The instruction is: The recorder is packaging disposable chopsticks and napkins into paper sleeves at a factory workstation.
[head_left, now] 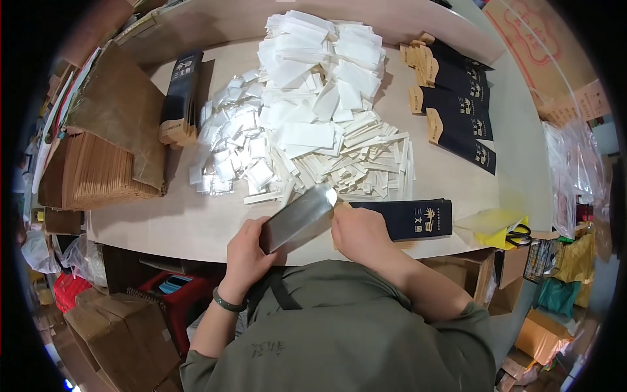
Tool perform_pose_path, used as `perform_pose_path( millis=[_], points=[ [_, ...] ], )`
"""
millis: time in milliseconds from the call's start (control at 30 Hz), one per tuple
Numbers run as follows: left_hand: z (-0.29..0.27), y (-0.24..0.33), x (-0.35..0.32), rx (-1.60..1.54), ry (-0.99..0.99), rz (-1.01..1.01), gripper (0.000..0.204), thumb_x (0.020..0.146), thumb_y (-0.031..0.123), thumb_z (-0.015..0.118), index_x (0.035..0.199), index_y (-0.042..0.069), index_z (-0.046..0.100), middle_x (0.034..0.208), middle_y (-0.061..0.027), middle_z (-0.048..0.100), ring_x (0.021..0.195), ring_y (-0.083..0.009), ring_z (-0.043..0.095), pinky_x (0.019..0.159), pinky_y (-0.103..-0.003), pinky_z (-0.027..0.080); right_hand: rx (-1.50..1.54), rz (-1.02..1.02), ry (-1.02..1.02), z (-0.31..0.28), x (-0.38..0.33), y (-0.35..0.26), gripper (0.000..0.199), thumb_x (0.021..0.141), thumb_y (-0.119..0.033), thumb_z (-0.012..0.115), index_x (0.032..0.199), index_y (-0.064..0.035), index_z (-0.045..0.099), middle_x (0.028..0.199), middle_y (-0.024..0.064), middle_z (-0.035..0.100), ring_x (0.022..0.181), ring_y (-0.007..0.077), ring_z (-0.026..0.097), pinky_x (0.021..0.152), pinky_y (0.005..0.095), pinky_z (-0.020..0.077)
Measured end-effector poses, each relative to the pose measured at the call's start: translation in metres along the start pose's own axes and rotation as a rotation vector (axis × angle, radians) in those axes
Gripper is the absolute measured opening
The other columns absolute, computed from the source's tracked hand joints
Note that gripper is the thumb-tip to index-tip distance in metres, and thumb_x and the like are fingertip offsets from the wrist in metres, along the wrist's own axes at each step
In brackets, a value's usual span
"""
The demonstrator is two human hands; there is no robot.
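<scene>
A long, flat silver pouch [299, 217] lies tilted between the two hands, its lower end gripped in the left hand [246, 251] and its upper, open-looking end (lighter at the corner) just beside the right hand [359, 230]. Its surface is smooth and grey, slightly glossy, held just above the table edge.

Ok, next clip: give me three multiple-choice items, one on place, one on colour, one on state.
1. Where do the scissors lie?
A. right table edge
B. on the white heap
C. on the floor

2. What colour is the pouch in the hands?
A. red
B. silver
C. green

3. How is the pouch held?
A. by left hand and right hand
B. by one hand
C. lying untouched

Answers: 1 A, they rest by the yellow bag. 2 B, it shines grey. 3 A, each hand grips an end.
</scene>
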State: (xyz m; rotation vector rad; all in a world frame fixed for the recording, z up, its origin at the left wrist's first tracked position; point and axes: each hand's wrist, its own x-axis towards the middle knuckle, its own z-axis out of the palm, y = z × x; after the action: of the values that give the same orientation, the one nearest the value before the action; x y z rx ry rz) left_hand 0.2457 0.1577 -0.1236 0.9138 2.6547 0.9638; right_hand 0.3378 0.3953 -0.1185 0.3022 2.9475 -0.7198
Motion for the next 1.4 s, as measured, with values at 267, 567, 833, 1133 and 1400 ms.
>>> perform_pose_path(
  millis=[267,567,833,1133,1400],
  points=[
    [-0.029,0.013,0.018,0.145,-0.399,0.159,0.069,0.067,0.021,0.084,0.129,0.009,0.056,0.103,-0.0127,0.061,0.094,-0.0327,0.063,0.078,-0.041,0.052,0.193,-0.117,-0.006,0.016,0.015,-0.031,0.015,0.081,-0.021,0.061,0.078,-0.0058,0.063,0.066,0.0175,0.063,0.065,0.0388,0.065,0.062,0.0481,0.0515],
    [-0.030,-0.023,0.103,0.228,-0.018,0.367,0.051,0.072,0.004,0.076,0.122,0.008,0.062,0.115,-0.0114,0.063,0.106,-0.0336,0.059,0.091,-0.040,0.049,-0.169,-0.186,0.430,-0.056,0.080,0.094,0.008,0.078,-0.010,0.066,0.085,-0.0064,0.068,0.091,0.0150,0.065,0.090,0.0338,0.062,0.082,0.0440,0.0504],
    [-0.033,-0.035,0.099,0.068,0.027,0.244,0.029,0.070,0.001,0.075,0.094,0.005,0.059,0.098,-0.0116,0.062,0.093,-0.0346,0.059,0.080,-0.041,0.049,-0.209,-0.148,0.404,-0.064,0.038,0.081,0.007,0.080,-0.011,0.069,0.081,-0.0042,0.070,0.080,0.0123,0.061,0.082,0.0308,0.060,0.077,0.0406,0.0494],
    [-0.026,-0.020,0.021,-0.200,0.042,-0.027,0.021,0.078,0.002,0.068,0.098,0.007,0.066,0.088,-0.0118,0.067,0.081,-0.0298,0.066,0.072,-0.038,0.053,0.145,-0.336,0.138,-0.067,0.089,0.027,0.013,0.087,-0.014,0.065,0.091,-0.0018,0.067,0.083,0.0145,0.064,0.081,0.0327,0.062,0.072,0.0400,0.0491],
    [-0.057,-0.029,0.015,0.197,0.355,0.138,0.030,0.075,0.004,0.075,0.103,0.009,0.066,0.115,-0.0127,0.065,0.106,-0.0327,0.062,0.089,-0.041,0.052,-0.270,-0.440,0.061,-0.041,0.167,0.028,0.010,0.081,-0.013,0.066,0.080,-0.0029,0.065,0.082,0.0145,0.063,0.083,0.0336,0.063,0.072,0.0436,0.0507]
  ],
)
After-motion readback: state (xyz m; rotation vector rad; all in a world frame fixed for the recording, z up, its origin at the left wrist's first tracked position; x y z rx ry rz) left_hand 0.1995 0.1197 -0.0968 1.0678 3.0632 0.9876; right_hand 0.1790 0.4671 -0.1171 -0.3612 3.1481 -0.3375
